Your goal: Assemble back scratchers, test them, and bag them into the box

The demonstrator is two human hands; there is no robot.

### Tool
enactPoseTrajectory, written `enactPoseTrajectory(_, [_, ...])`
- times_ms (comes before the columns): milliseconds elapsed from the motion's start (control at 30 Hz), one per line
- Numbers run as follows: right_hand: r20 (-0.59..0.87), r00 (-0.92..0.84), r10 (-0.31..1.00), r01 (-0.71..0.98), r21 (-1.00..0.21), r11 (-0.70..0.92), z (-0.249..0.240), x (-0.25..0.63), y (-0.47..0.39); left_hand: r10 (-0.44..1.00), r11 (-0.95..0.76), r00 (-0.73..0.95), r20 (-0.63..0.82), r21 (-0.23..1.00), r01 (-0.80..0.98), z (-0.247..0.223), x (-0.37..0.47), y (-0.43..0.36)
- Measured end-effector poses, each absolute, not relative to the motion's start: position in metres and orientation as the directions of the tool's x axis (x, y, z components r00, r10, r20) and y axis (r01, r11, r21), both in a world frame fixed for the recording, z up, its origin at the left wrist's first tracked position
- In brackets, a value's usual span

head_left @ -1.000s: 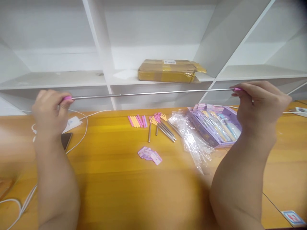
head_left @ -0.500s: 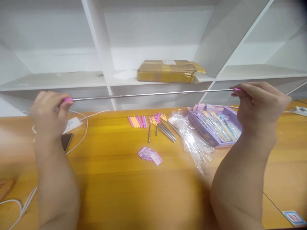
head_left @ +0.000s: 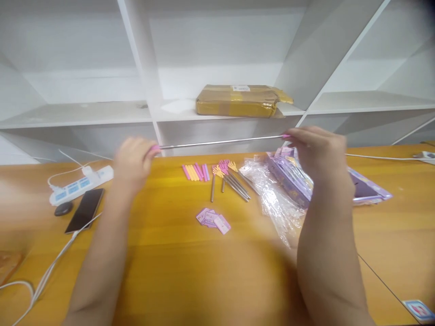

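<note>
A thin metal telescopic rod (head_left: 220, 142) with pink ends spans the gap between my hands, above the table's back edge. My left hand (head_left: 133, 162) is closed on its left pink end, slightly blurred. Fingers of my right hand (head_left: 317, 147) pinch the pink piece at the other end. Below the rod lie short pink, yellow and purple tubes (head_left: 195, 172) in a row. Beside them are several metal rods with pink and yellow hand-shaped heads (head_left: 224, 169). Small purple cards (head_left: 213, 219) lie in front.
Clear plastic bags (head_left: 272, 199) lie beside a purple box (head_left: 288, 183) of wrapped items, partly behind my right arm. At left are a power strip (head_left: 81, 184), a phone (head_left: 84, 210), a black mouse-like object (head_left: 63, 208) and cables. A taped carton (head_left: 234, 102) sits on the shelf.
My hands have moved toward each other, and the rod between them is shorter. The power strip and phone are now more exposed at left, as is a purple tray at right.
</note>
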State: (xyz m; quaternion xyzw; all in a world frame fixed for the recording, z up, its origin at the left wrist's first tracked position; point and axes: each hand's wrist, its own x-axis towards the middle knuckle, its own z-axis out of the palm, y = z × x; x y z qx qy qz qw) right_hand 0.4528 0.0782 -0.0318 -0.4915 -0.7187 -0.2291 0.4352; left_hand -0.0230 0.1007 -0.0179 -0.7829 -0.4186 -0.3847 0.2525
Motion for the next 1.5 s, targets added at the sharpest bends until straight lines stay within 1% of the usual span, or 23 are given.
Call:
enactPoseTrajectory(133, [0.720, -0.362, 0.592, 0.846, -0.014, 0.533, -0.041, 0.386, 0.086, 0.508, -0.538, 0.339, 0.792, -0.016, 0.843, -0.047, 0.030, 0.092])
enactPoseTrajectory(233, [0.615, -0.525, 0.589, 0.774, 0.057, 0.630, -0.053, 0.337, 0.085, 0.567, -0.513, 0.322, 0.759, 0.020, 0.858, -0.069, 0.054, 0.087])
enactPoseTrajectory(333, [0.515, -0.593, 0.619, 0.753, 0.083, 0.653, -0.064, 0.309, 0.083, 0.610, -0.525, 0.367, 0.702, 0.011, 0.851, -0.082, 0.060, 0.086])
enactPoseTrajectory(400, [0.478, -0.607, 0.634, 0.746, 0.068, 0.663, -0.067, 0.306, 0.083, 0.613, -0.541, 0.396, 0.684, -0.002, 0.841, -0.084, 0.058, 0.087])
enactPoseTrajectory(533, [0.457, -0.611, 0.646, 0.722, -0.012, 0.692, -0.063, 0.313, 0.083, 0.544, -0.667, 0.524, 0.656, -0.041, 0.744, -0.076, 0.048, 0.092])
enactPoseTrajectory(633, [0.446, -0.583, 0.679, 0.720, -0.104, 0.687, -0.058, 0.314, 0.080, 0.533, -0.704, 0.549, 0.644, -0.023, 0.710, -0.068, 0.042, 0.093])
enactPoseTrajectory(767, [0.402, -0.547, 0.734, 0.755, -0.141, 0.640, -0.056, 0.307, 0.075, 0.553, -0.726, 0.562, 0.615, 0.024, 0.688, -0.063, 0.042, 0.087])
enactPoseTrajectory(900, [0.383, -0.544, 0.747, 0.767, -0.134, 0.627, -0.055, 0.303, 0.072, 0.534, -0.751, 0.569, 0.625, 0.043, 0.659, -0.057, 0.045, 0.081])
enactPoseTrajectory(1067, [0.391, -0.565, 0.727, 0.743, -0.142, 0.654, -0.052, 0.301, 0.068, 0.520, -0.773, 0.607, 0.601, 0.029, 0.634, -0.048, 0.037, 0.084])
enactPoseTrajectory(1233, [0.400, -0.579, 0.710, 0.733, -0.124, 0.668, -0.050, 0.301, 0.064, 0.539, -0.759, 0.594, 0.597, 0.040, 0.649, -0.041, 0.027, 0.087])
enactPoseTrajectory(1367, [0.425, -0.577, 0.698, 0.746, -0.076, 0.662, -0.051, 0.305, 0.065, 0.569, -0.730, 0.572, 0.590, 0.043, 0.682, -0.041, 0.027, 0.087])
enactPoseTrajectory(1500, [0.492, -0.570, 0.658, 0.759, 0.010, 0.651, -0.053, 0.312, 0.073, 0.612, -0.681, 0.523, 0.593, 0.060, 0.729, -0.041, 0.023, 0.093])
